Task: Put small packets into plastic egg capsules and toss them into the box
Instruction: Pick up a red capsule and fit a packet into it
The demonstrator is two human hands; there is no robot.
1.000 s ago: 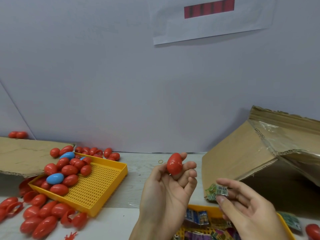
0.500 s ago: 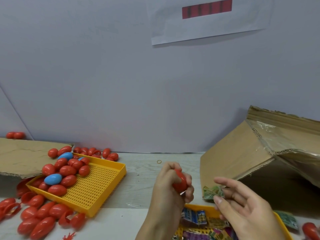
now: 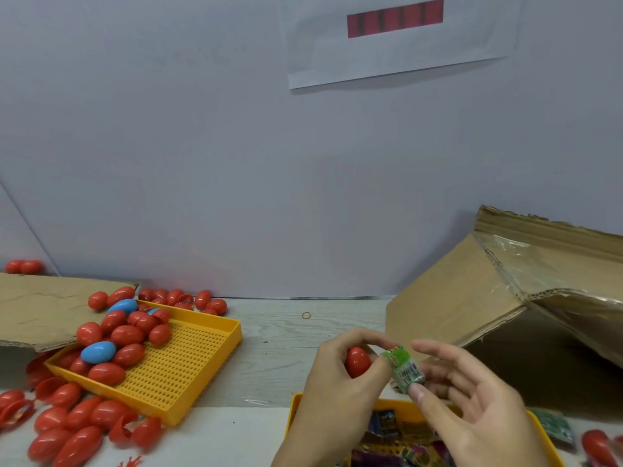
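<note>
My left hand (image 3: 337,389) grips a red plastic egg capsule (image 3: 357,361), fingers curled round it. Just to its right, my right hand (image 3: 472,406) pinches a small green packet (image 3: 404,370) between thumb and fingers, and the packet's end touches the left hand's fingertips beside the egg. Under both hands lies a yellow tray of packets (image 3: 296,404) holding several colourful packets. The cardboard box (image 3: 448,298) lies on its side at the right with its opening facing me.
A yellow perforated tray (image 3: 188,365) at the left holds several red eggs and two blue ones. More red eggs and open halves (image 3: 70,429) lie in front of it and by the wall. A cardboard flap (image 3: 40,305) overhangs the far left. A rubber band (image 3: 306,315) lies mid-table.
My left hand lowered the red egg and turned it toward the right hand. My right hand brought the green packet left and up until it meets the egg.
</note>
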